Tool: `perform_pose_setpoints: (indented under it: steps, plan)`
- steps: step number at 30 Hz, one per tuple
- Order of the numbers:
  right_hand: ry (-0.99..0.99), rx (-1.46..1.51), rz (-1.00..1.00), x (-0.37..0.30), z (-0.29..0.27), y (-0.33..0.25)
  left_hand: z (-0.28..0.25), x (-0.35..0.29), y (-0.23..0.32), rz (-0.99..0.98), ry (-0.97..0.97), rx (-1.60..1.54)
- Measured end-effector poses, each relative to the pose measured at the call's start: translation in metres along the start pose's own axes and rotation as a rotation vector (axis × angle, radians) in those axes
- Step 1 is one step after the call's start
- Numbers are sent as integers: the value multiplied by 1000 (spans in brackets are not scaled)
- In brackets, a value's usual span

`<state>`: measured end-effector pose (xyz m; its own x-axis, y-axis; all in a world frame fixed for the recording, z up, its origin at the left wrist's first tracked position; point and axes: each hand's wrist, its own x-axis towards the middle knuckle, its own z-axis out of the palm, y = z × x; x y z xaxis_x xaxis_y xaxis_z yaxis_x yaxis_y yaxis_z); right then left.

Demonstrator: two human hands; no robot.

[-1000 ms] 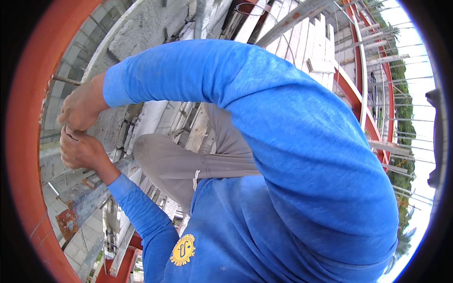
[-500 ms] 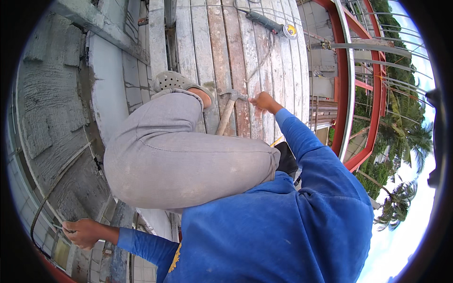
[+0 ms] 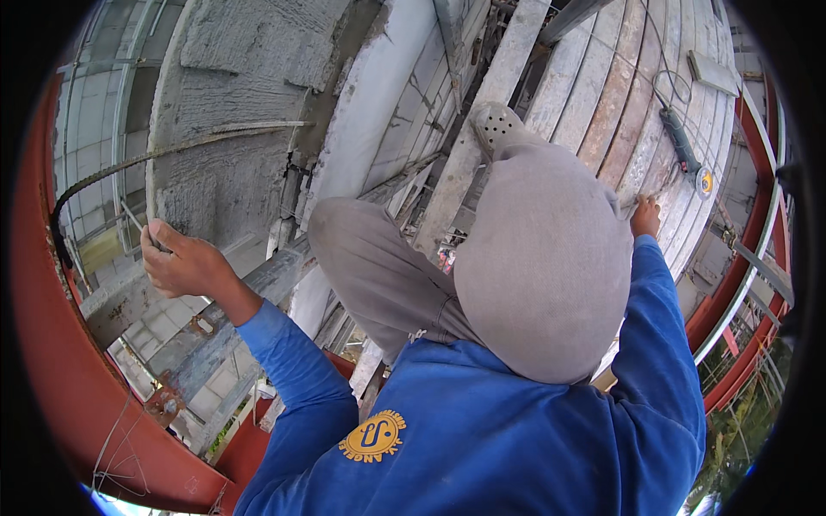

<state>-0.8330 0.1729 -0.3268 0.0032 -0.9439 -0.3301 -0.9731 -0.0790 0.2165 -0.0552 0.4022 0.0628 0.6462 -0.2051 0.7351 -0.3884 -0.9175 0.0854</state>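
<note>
My left hand (image 3: 179, 262) is closed around a thin metal rod (image 3: 131, 215), whose end sticks out past the fingers beside the rough concrete wall panel (image 3: 245, 103). A bent rebar (image 3: 112, 172) arches just above that hand. On the far side of my raised knee, my right hand (image 3: 645, 217) is down at the wooden planks (image 3: 594, 112) with its fingers curled. The knee partly blocks the view there, so what the fingers hold cannot be made out. A green angle grinder (image 3: 680, 142) with a yellow-centred disc lies just beyond the right hand.
A grey clog (image 3: 497, 127) on my foot rests on the planks. The grinder's cord (image 3: 658, 52) loops toward a flat grey block (image 3: 712, 73). A red steel beam (image 3: 146, 439) curves along the lower left. Gaps open between the planks and the wall.
The view has swung left. My left hand still grips the rod. The hammer, seen earlier beside my right hand, is now hidden behind my knee.
</note>
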Motion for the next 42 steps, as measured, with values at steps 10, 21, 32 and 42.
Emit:
perform_pose_setpoints:
  steps: [10, 21, 32, 42]
  plan:
    - [145, 301, -291, 40, -82, -13, -3, 9, -10, 26, -219, 14]
    - [292, 1145, 431, 30, -19, -102, -3, 19, -2, 204, -374, 146]
    - [-216, 688, -481, 34, -351, -164, -17, 23, 17, 91, -458, 115]
    - [-314, 135, -1459, -82, -466, -422, -19, 27, -8, 177, -331, 280]
